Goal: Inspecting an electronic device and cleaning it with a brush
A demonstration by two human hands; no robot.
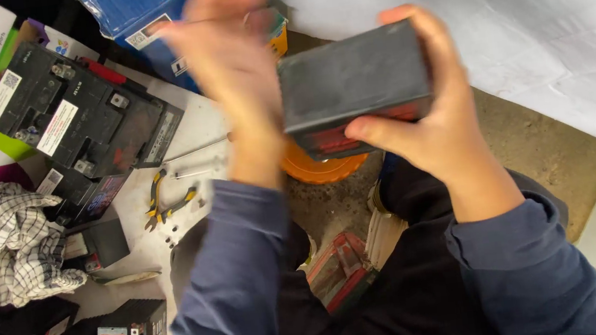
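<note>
my right hand (424, 118) is clamped around a small dark battery block (354, 81), thumb underneath, fingers over its far edge. my left hand (237, 69) is blurred, flat and open against the block's left end, gripping nothing. pliers (166, 202) lie well left of the grip, below larger batteries (83, 118).

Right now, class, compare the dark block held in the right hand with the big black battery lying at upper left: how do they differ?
The block is lifted off the ground, gripped by the right hand; the battery lies on a white sheet among other batteries. The block shows a plain dusty face with a red band along its lower edge; the battery shows white labels and terminals. The blurred left hand is beside the block, while no hand is near the battery. Both are dark and boxy.
</note>
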